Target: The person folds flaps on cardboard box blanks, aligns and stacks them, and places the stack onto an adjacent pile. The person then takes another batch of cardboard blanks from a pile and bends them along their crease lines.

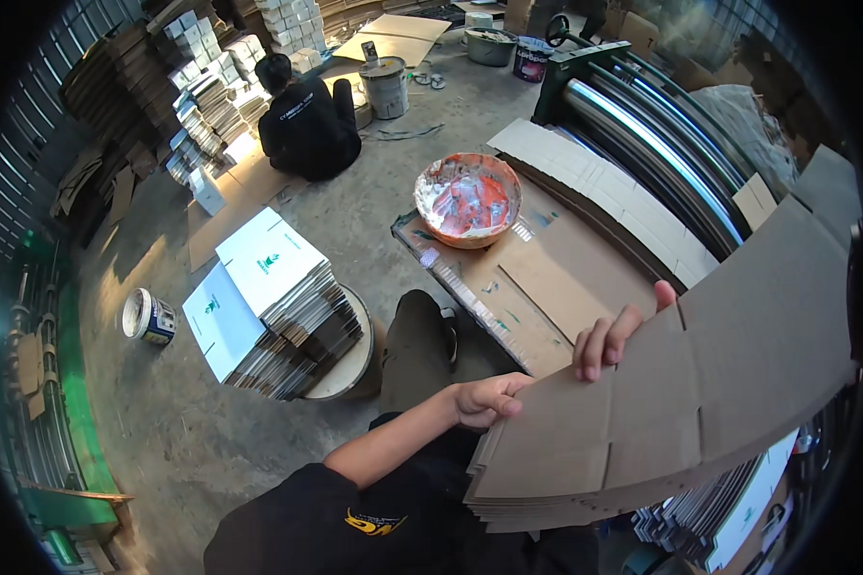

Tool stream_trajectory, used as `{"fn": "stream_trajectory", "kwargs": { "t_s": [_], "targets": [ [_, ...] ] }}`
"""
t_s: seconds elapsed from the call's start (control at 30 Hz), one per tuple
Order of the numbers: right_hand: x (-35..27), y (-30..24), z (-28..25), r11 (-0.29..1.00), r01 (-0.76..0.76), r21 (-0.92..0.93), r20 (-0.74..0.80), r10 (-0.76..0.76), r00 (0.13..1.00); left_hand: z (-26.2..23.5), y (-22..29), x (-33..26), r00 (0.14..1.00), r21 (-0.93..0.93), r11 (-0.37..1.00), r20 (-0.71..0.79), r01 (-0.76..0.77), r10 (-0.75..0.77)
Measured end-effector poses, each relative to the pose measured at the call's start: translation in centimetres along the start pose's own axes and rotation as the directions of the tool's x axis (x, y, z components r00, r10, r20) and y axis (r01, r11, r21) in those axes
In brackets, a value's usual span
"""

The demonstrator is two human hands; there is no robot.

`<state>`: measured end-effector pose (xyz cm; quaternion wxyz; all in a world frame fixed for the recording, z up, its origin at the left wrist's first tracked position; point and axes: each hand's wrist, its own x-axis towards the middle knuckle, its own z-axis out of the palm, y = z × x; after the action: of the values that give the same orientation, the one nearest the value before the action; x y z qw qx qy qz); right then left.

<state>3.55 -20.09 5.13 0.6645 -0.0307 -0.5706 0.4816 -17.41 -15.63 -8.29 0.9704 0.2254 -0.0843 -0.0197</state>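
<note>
A thick stack of brown cardboard box blanks (642, 402), creased and slotted, slants across the right of the head view. My left hand (492, 397) grips its left edge, thumb on the top sheet and fingers mostly hidden behind. Over the far edge curl the fingers of my right hand (612, 343); the rest of that hand and its arm are hidden by the cardboard. Just beyond stands a worktable (566, 268) with a board surface. An orange bowl (467, 201), smeared with white paste, sits on the table's far left part.
A roller machine (652, 134) stands beyond the table. White printed folded cartons (273, 259) are piled on a round drum (353, 369) to my left. More cartons (729, 508) lie below right. A white bucket (149, 316) stands on the floor; a person (309, 125) sits farther off.
</note>
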Motion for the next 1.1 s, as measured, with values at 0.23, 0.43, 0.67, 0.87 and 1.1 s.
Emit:
{"fn": "stream_trajectory", "kwargs": {
  "t_s": [0.23, 0.43, 0.67, 0.87, 1.1],
  "targets": [
    [-8.8, -0.6, 1.9, 0.978, 0.118, 0.171, -0.672, 0.029, 0.74, 1.5, 6.4, -3.9, 0.929, 0.692, 0.72, -0.303, 0.061, 0.213],
    [-11.5, -8.9, 1.4, 0.801, -0.096, -0.591, -0.723, -0.473, 0.504, 6.9, 13.3, -7.3, 0.873, 0.96, 0.183, -0.269, 0.21, 0.407],
    [-15.9, -10.0, -2.6, 0.915, 0.243, -0.323, -0.638, -0.4, 0.658, 9.2, 15.3, -8.8, 0.817, 0.966, -0.135, -0.107, 0.22, 0.567],
    [-18.0, -7.0, -3.5, 0.899, -0.041, -0.436, -0.823, -0.38, 0.422, 7.2, 17.2, -9.3, 0.799, 0.935, -0.272, -0.021, 0.229, 0.601],
    [-16.8, -6.0, -2.7, 0.729, -0.382, -0.568, -0.822, -0.482, 0.302, 5.9, 18.2, -8.3, 0.836, 0.942, -0.268, -0.024, 0.203, 0.548]
  ]
}}
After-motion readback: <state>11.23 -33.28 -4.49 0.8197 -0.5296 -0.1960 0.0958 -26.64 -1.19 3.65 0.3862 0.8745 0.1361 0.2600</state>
